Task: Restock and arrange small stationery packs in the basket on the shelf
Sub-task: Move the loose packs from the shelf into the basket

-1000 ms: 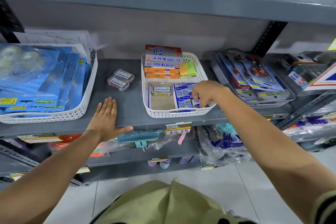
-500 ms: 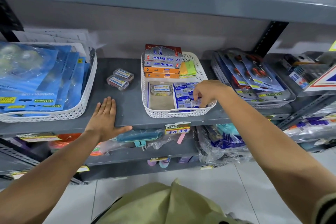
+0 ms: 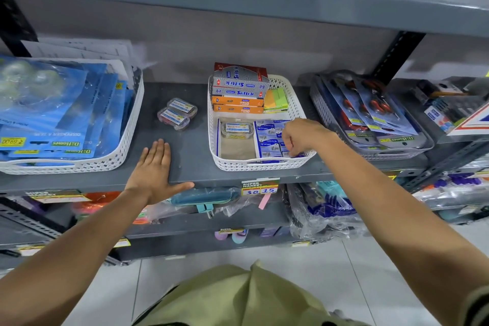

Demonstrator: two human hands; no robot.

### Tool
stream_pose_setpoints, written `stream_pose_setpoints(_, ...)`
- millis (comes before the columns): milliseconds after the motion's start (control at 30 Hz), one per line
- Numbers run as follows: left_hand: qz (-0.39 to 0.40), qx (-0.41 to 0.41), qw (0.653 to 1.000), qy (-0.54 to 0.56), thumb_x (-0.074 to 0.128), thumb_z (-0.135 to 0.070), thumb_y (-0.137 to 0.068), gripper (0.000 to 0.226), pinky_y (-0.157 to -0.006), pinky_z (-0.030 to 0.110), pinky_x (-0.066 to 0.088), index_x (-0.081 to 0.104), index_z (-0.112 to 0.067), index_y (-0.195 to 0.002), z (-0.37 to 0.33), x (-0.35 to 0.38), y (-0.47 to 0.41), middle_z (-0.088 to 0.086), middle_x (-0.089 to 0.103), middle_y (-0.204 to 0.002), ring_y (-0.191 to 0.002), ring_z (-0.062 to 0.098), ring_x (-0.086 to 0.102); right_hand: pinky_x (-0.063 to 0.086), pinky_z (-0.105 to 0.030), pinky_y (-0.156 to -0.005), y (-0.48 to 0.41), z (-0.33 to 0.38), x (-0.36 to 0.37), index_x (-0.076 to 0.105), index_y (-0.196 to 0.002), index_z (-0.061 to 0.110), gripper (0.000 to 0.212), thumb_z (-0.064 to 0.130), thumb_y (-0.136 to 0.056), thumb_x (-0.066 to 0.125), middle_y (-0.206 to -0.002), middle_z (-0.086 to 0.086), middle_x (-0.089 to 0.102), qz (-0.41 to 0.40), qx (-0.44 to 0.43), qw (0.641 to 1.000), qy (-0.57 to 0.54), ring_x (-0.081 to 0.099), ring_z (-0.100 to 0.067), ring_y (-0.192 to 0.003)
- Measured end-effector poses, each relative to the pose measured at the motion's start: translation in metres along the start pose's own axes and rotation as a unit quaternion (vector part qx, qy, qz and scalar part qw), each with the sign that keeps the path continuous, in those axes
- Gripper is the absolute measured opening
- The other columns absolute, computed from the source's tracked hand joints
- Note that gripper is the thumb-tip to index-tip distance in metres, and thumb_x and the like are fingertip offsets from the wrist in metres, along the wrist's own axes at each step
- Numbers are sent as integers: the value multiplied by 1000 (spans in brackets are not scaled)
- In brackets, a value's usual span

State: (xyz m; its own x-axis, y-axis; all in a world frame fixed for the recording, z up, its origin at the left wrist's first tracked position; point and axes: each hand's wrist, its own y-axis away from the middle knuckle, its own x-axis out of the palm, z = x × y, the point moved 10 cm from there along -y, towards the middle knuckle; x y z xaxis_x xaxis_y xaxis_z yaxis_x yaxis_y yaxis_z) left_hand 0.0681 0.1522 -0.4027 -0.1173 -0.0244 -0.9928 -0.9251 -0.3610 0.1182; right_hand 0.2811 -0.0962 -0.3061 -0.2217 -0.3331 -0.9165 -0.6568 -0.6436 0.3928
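A white lattice basket [image 3: 264, 165] stands on the grey shelf [image 3: 193, 156]. In it lie stacked Softek and Trio boxes [image 3: 239, 90], sticky notes [image 3: 276, 100], a clear plastic box [image 3: 236, 130] and rows of small blue stationery packs [image 3: 268, 137]. My right hand [image 3: 301, 135] reaches into the basket's right front corner, fingers curled down onto the blue packs; whether it grips one is hidden. My left hand [image 3: 156, 172] lies flat and open on the shelf's front edge, left of the basket. Two clear small boxes [image 3: 177, 116] sit on the shelf behind it.
A large white basket [image 3: 79, 164] with blue tape dispenser cards fills the left. A grey basket of scissors packs [image 3: 370, 119] stands right of the middle basket. A price label [image 3: 259, 188] hangs on the shelf edge. Lower shelves hold bagged goods.
My right hand has slid slightly right and down toward the basket's front right corner, over the blue packs. My left hand has stayed flat on the shelf.
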Motion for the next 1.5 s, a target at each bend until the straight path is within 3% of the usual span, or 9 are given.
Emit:
stream_pose_setpoints(233, 1, 10, 1000, 9, 12, -94, -58, 130, -119, 37, -9, -10, -4, -149, 1, 0, -1, 14, -11, -159, -147, 24, -13, 46, -22, -55, -6, 0, 5, 63, -59, 18, 23, 9, -65, 84, -67, 0, 68, 36, -2, 999, -34, 67, -17, -65)
stream_pose_setpoints(367, -11, 27, 999, 25, 8, -93, -62, 122, -118, 34, -10, -9, -10, -150, 10, -4, 3, 8, -11, -160, -146, 19, -13, 57, -29, -59, -8, 2, -3, 66, -61, 13, 20, 6, -65, 84, -67, -6, 71, 33, 15, 997, -64, 68, -18, -59)
stream_pose_setpoints(500, -52, -4, 999, 10, 8, -94, -64, 122, -120, 40, -5, 1, -8, -151, 23, -8, 10, 10, -2, -160, -148, 21, -6, 58, -33, -67, -14, 28, -37, 66, -69, 11, 15, 19, -74, 78, -67, -6, 70, -56, 14, 993, -99, 70, -22, -66)
stream_pose_setpoints(567, -50, -11, 999, 13, 8, -94, -63, 124, -120, 40, -4, 1, -7, -151, 23, -6, 9, 12, 0, -160, -148, 22, -4, 52, -30, -68, -18, 49, -58, 62, -67, 16, 20, 26, -76, 76, -76, -4, 68, -116, -3, 986, -117, 65, -22, -74)
stream_pose_setpoints(700, -46, -15, 999, 15, 7, -95, -63, 125, -120, 40, -4, -1, -7, -151, 25, -3, 8, 12, -2, -160, -148, 23, -4, 55, -35, -78, -30, 92, -88, 65, -73, 22, 14, 34, -79, 70, -88, 0, 69, -204, -13, 964, -170, 65, -20, -84)
stream_pose_setpoints(867, -47, -14, 999, 18, 6, -95, -63, 125, -120, 39, -3, -2, -6, -150, 24, -3, 9, 12, -2, -160, -148, 23, -3, 45, -30, -69, -50, 152, -98, 65, -86, 18, 19, 37, -83, 65, -94, -6, 68, -261, -68, 948, -171, 63, -25, -90)
stream_pose_setpoints(1133, -56, -9, 998, 36, 12, -95, -62, 127, -121, 41, 1, 2, -5, -150, 24, -6, 8, 13, 1, -160, -148, 22, -1, 49, -35, -76, -85, 233, -74, 55, -119, 14, 45, 36, -82, 64, -120, -10, 60, -207, -150, 965, -52, 61, -32, -105)
stream_pose_setpoints(1367, -58, -3, 998, 37, 15, -95, -63, 127, -121, 41, 0, 2, -4, -150, 23, -7, 8, 14, 2, -160, -148, 23, -2, 49, -40, -90, -114, 248, -33, 38, -141, 18, 67, 35, -83, 67, -139, -15, 41, -92, -133, 986, -35, 49, -37, -121)
stream_pose_setpoints(1500, -60, -2, 998, 34, 11, -96, -61, 128, -121, 41, 0, 2, -4, -150, 24, -7, 7, 14, 4, -160, -148, 23, -1, 49, -39, -84, -117, 247, -39, 42, -135, 20, 59, 32, -82, 67, -133, -16, 44, -115, -128, 983, -64, 53, -37, -114)
